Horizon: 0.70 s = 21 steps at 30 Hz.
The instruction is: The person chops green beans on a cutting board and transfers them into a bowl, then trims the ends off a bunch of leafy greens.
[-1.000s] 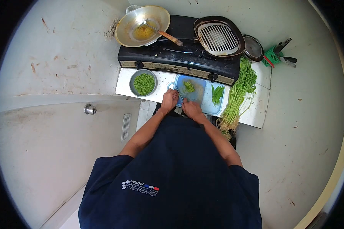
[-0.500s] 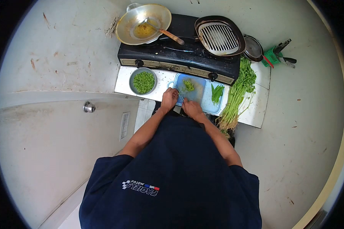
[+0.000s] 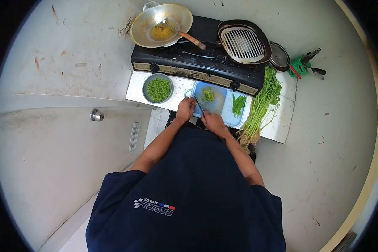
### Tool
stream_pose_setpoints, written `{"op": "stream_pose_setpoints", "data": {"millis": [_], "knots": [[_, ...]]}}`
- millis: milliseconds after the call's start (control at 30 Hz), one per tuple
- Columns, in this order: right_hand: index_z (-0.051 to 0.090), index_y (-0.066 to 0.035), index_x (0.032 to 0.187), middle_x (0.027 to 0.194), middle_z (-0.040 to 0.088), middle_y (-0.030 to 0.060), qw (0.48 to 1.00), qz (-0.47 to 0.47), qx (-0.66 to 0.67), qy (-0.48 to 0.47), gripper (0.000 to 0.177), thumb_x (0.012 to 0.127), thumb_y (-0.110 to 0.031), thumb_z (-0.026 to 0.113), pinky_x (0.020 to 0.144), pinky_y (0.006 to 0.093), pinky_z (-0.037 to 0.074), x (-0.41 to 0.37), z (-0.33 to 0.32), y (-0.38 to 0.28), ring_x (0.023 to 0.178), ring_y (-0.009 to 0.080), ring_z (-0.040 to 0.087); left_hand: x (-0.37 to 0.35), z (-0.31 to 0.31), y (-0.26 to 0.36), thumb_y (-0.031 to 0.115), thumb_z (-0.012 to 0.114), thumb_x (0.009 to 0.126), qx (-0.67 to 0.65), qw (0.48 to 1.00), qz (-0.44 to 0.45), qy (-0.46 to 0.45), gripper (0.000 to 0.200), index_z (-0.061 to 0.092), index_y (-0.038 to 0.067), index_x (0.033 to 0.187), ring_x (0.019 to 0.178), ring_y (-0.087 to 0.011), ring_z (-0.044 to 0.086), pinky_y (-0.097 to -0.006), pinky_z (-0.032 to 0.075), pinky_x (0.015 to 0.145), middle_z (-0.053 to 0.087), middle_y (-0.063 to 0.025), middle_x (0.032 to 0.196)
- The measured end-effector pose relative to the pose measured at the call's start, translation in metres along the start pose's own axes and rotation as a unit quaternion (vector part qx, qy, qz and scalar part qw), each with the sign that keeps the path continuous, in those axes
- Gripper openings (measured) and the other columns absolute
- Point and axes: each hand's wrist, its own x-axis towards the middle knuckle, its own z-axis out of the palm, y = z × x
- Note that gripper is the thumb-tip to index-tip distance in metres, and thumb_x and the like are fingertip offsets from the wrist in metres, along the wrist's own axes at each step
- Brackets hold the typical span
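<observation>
My right hand (image 3: 214,122) is closed around the handle of a knife (image 3: 198,105), whose blade slants up and left over a blue cutting board (image 3: 215,106). At the board's left edge, my left hand (image 3: 186,110) has its fingers pinched together near the blade's tip; what they hold is hidden. A small heap of chopped green pieces (image 3: 207,94) lies on the board just beyond the blade. To the right, several long green pods (image 3: 238,105) rest in the light blue tray (image 3: 233,120). Chopped greens (image 3: 158,90) fill a grey bowl (image 3: 145,95) left of the tray.
Behind the tray stands a black gas stove (image 3: 197,63) bearing a wok (image 3: 140,31) with a wooden-handled ladle (image 3: 192,40) and a grill pan (image 3: 244,44). Leafy stalks with roots (image 3: 258,109) lie at the right. Beyond are a round pan (image 3: 279,56) and a green utensil basket (image 3: 298,66).
The view has shifted slightly. The knife blade shows a little more between my hands, and both hands stay at the near left part of the board.
</observation>
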Motion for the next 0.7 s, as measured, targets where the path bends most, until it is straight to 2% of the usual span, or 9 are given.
{"op": "stream_pose_setpoints", "data": {"millis": [133, 333, 433, 533, 633, 700], "knots": [[0.057, 0.000, 0.109, 0.078, 0.071, 0.0244, 1.000, -0.004, 0.002, 0.002, 0.034, 0.104, -0.032, 0.051, 0.074, 0.0556, 0.056, -0.002, -0.001, -0.002, 0.079, 0.0447, 0.071, 0.000, 0.001, -0.001, -0.005, 0.068, 0.083, -0.023, 0.999, 0.030, 0.021, 0.011, 0.070, 0.001, 0.092, 0.078, -0.0345, 0.069, -0.0413, 0.056, 0.072, 0.065, -0.0171, 0.088], [0.056, 0.003, 0.111, 0.074, 0.069, 0.0282, 0.999, -0.012, 0.000, 0.030, 0.036, 0.105, -0.031, 0.049, 0.071, 0.0564, 0.056, 0.010, 0.012, -0.002, 0.075, 0.0468, 0.070, 0.000, -0.003, 0.004, -0.002, 0.066, 0.084, -0.002, 1.000, 0.006, -0.005, 0.012, 0.071, 0.002, 0.094, 0.081, -0.0331, 0.069, -0.0424, 0.055, 0.076, 0.066, -0.0156, 0.089], [0.058, 0.001, 0.110, 0.079, 0.072, 0.0241, 1.000, 0.010, -0.020, 0.018, 0.034, 0.103, -0.031, 0.050, 0.074, 0.0538, 0.058, 0.016, 0.012, -0.007, 0.077, 0.0432, 0.072, 0.001, -0.003, 0.004, -0.003, 0.065, 0.085, 0.009, 1.000, 0.019, 0.003, 0.011, 0.070, 0.002, 0.093, 0.081, -0.0332, 0.070, -0.0425, 0.055, 0.075, 0.067, -0.0158, 0.089], [0.055, 0.003, 0.111, 0.074, 0.069, 0.0285, 0.999, -0.001, -0.006, 0.032, 0.034, 0.104, -0.030, 0.050, 0.069, 0.0569, 0.056, 0.010, 0.010, -0.006, 0.072, 0.0478, 0.070, 0.002, 0.002, -0.004, -0.007, 0.066, 0.082, -0.021, 0.999, 0.023, 0.011, 0.011, 0.068, -0.001, 0.091, 0.079, -0.0364, 0.068, -0.0424, 0.055, 0.071, 0.063, -0.0186, 0.085], [0.055, 0.004, 0.110, 0.073, 0.069, 0.0275, 1.000, -0.003, -0.002, 0.027, 0.034, 0.104, -0.029, 0.051, 0.067, 0.0564, 0.056, 0.002, 0.012, -0.005, 0.071, 0.0479, 0.069, 0.002, 0.007, -0.012, -0.007, 0.066, 0.082, -0.028, 0.999, 0.016, 0.007, 0.010, 0.068, -0.002, 0.091, 0.078, -0.0371, 0.067, -0.0437, 0.055, 0.072, 0.062, -0.0190, 0.083], [0.055, 0.004, 0.109, 0.073, 0.069, 0.0270, 0.999, -0.007, -0.002, 0.033, 0.034, 0.104, -0.029, 0.052, 0.066, 0.0560, 0.057, 0.004, 0.016, -0.006, 0.071, 0.0473, 0.070, 0.002, 0.008, -0.015, -0.005, 0.065, 0.085, -0.014, 1.000, 0.004, 0.002, 0.010, 0.068, 0.000, 0.094, 0.080, -0.0330, 0.070, -0.0425, 0.056, 0.075, 0.066, -0.0174, 0.086]]}}
